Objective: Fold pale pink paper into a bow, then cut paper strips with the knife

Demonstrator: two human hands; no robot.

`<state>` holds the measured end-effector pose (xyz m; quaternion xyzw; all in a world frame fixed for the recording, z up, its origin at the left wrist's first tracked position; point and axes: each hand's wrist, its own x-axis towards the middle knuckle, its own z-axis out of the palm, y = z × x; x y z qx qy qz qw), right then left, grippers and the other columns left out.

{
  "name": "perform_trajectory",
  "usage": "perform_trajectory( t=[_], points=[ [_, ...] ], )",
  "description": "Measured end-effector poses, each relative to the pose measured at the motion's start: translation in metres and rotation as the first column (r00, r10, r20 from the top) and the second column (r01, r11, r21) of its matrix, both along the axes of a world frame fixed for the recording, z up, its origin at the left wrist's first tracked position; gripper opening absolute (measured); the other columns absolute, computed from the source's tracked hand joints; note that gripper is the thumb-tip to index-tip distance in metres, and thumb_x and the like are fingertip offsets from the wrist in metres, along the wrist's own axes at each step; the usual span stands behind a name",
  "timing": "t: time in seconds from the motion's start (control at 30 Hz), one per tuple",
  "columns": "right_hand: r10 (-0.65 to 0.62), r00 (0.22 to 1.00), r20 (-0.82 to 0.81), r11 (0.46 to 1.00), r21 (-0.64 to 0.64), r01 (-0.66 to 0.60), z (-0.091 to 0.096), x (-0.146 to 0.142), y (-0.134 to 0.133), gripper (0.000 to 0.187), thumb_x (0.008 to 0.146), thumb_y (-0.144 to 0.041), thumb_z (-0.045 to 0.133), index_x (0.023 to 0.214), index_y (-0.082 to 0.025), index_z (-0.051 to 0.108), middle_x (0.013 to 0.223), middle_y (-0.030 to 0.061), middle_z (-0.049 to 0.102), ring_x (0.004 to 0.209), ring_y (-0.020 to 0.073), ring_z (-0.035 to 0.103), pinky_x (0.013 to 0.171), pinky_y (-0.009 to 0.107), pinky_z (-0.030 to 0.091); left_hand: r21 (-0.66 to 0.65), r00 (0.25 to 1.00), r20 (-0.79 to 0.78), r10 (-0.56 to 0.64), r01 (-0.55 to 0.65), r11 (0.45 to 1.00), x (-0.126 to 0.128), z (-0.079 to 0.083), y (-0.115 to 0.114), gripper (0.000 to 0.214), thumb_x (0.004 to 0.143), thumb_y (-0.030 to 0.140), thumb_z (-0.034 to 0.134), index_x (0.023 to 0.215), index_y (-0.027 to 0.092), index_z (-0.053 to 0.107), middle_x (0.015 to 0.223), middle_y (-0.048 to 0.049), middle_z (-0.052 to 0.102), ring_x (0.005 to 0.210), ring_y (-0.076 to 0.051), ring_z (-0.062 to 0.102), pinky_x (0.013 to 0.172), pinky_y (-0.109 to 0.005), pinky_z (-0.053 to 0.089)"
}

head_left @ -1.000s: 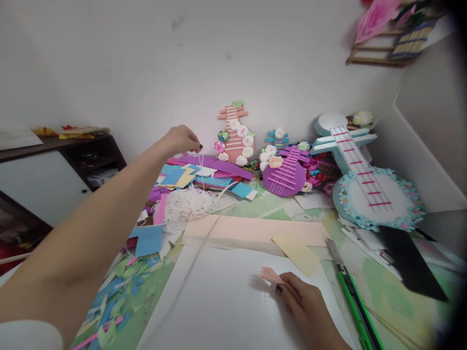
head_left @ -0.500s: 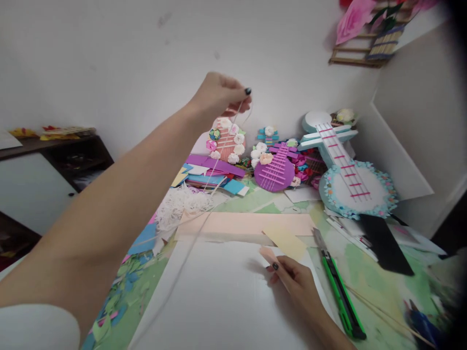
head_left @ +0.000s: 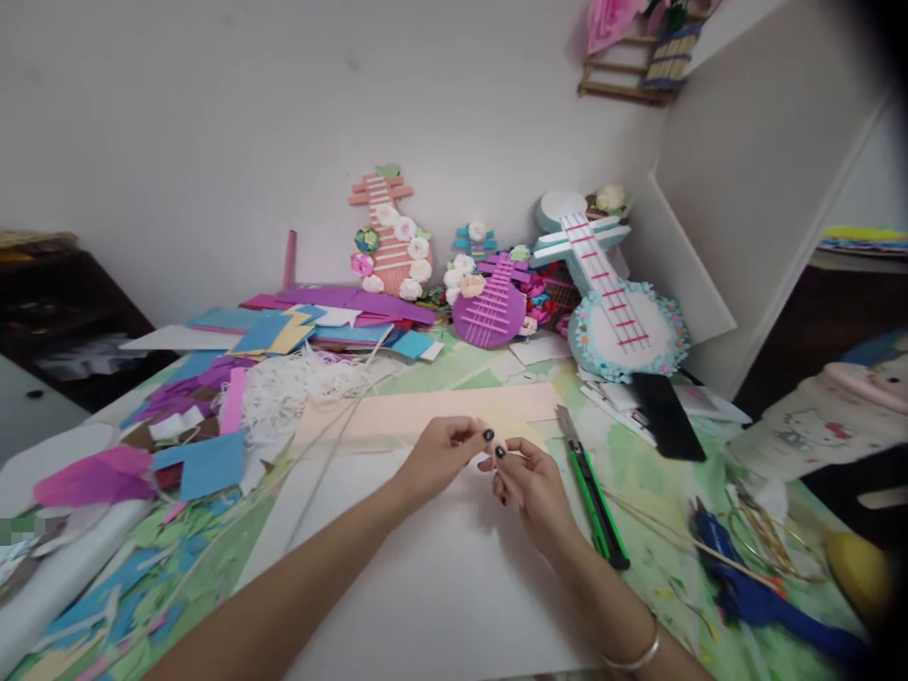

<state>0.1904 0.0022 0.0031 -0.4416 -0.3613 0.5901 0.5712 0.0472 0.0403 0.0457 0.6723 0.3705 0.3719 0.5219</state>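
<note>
Coloured paper scraps (head_left: 205, 463) in blue, pink and purple are scattered along the left edge of the tabletop (head_left: 659, 567), with a tangle of white string (head_left: 290, 392) lying just behind them. Flat sheets of coloured card (head_left: 333, 317) are stacked toward the far edge. A white sheet (head_left: 426, 586) is spread over the near middle of the tabletop, and a peach sheet (head_left: 426, 416) lies along its far side. Above the white sheet the left hand (head_left: 444, 454) is held with thumb and fingertips pinched together, and a thin pale strand (head_left: 319, 478) is seen running from the string tangle toward it; whether the strand is actually gripped cannot be told. The right hand (head_left: 532, 482) is met almost fingertip to fingertip with the left, its fingers curled in a pinch; what is held between them is too small to make out. A green utility knife (head_left: 592, 497) lies just right of the right hand. Along the far edge, three paper guitar models are leaned against the wall: a pink one (head_left: 387, 236), a purple one (head_left: 489, 307) and a larger pale blue one (head_left: 614, 307). A blue glue gun (head_left: 744, 591) is lying near the right corner.
</note>
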Motion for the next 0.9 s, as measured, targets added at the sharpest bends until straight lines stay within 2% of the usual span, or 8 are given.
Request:
perform_trajectory(
  t=[0.1,0.27,0.37,0.47,0.57,0.67,0.77,0.9],
  points=[
    [0.040,0.995,0.092,0.998,0.041,-0.044,0.005,-0.010,-0.003,0.036,0.070,-0.048,0.071,0.075,-0.018,0.051,0.052,-0.0027,0.060,0.038,0.0068,0.044,0.037,0.018,0.034,-0.032,1.000,0.009,0.002,-0.002,0.999,-0.008,-0.022,-0.015,0.035,0.084,0.045,0.053,0.066,0.015,0.057,0.059,-0.0002,0.057,0.055,-0.010,0.049,0.055,-0.023,0.039],
    [0.015,0.945,0.328,0.995,0.084,-0.045,0.000,-0.014,0.001,0.030,0.080,-0.047,0.061,0.075,-0.019,0.051,0.043,-0.0071,0.051,0.035,0.0067,0.041,0.036,0.017,0.029,-0.019,0.999,0.013,0.034,-0.034,0.999,-0.027,-0.023,-0.022,0.032,0.087,0.044,0.052,0.077,0.015,0.062,0.050,0.0065,0.041,0.045,-0.006,0.028,0.045,-0.020,0.024],
    [-0.071,0.848,0.526,0.987,0.159,-0.017,-0.007,-0.009,0.004,0.021,0.084,-0.037,0.057,0.075,-0.018,0.056,0.049,-0.0052,0.054,0.039,0.0075,0.046,0.042,0.019,0.034,0.171,0.995,-0.055,0.080,-0.069,0.983,-0.034,-0.018,-0.022,0.026,0.088,0.037,0.053,0.084,0.016,0.068,0.058,0.0031,0.055,0.047,-0.006,0.033,0.045,-0.020,0.027],
    [-0.072,0.674,0.735,0.971,0.205,-0.120,-0.014,-0.007,0.002,0.013,0.085,-0.029,0.052,0.088,-0.018,0.060,0.060,-0.0018,0.064,0.045,0.0103,0.054,0.051,0.021,0.039,0.447,0.966,-0.105,0.236,-0.166,0.879,-0.037,-0.018,-0.019,0.021,0.089,0.030,0.054,0.087,0.017,0.071,0.075,-0.0007,0.069,0.051,-0.007,0.047,0.050,-0.019,0.036],
    [-0.044,0.497,0.867,0.950,0.190,-0.247,-0.017,-0.009,-0.003,0.036,0.085,-0.019,0.049,0.121,-0.018,0.049,0.074,0.0004,0.072,0.059,0.0151,0.063,0.058,0.024,0.042,0.663,0.908,-0.181,0.379,-0.173,0.729,-0.039,-0.021,-0.014,0.021,0.091,0.024,0.051,0.091,0.017,0.070,0.083,-0.0024,0.073,0.064,-0.010,0.061,0.060,-0.018,0.045],
    [-0.040,0.347,0.937,0.935,0.158,-0.317,-0.018,-0.013,-0.008,0.066,0.084,-0.015,0.050,0.144,-0.017,0.022,0.075,-0.0003,0.073,0.062,0.0180,0.066,0.059,0.025,0.041,0.731,0.871,-0.286,0.400,-0.071,0.678,-0.039,-0.025,-0.013,0.021,0.091,0.022,0.049,0.090,0.019,0.070,0.076,-0.0017,0.072,0.064,-0.011,0.063,0.060,-0.019,0.045],
    [-0.095,0.297,0.950,0.903,0.208,-0.375,-0.020,-0.015,-0.011,0.081,0.087,-0.014,0.049,0.149,-0.018,-0.003,0.074,-0.0016,0.072,0.059,0.0172,0.064,0.056,0.024,0.039,0.748,0.836,-0.379,0.397,0.024,0.664,-0.035,-0.027,-0.014,0.024,0.090,0.021,0.048,0.083,0.020,0.070,0.060,0.0007,0.063,0.051,-0.010,0.055,0.049,-0.021,0.034],
    [-0.112,0.312,0.943,0.889,0.235,-0.393,-0.020,-0.017,-0.014,0.085,0.088,-0.015,0.048,0.149,-0.019,-0.011,0.071,-0.0028,0.070,0.056,0.0159,0.062,0.054,0.023,0.039,0.773,0.777,-0.423,0.466,0.041,0.633,-0.030,-0.025,-0.014,0.029,0.092,0.021,0.042,0.085,0.019,0.070,0.057,0.0000,0.059,0.050,-0.011,0.052,0.047,-0.023,0.026]
  ],
)
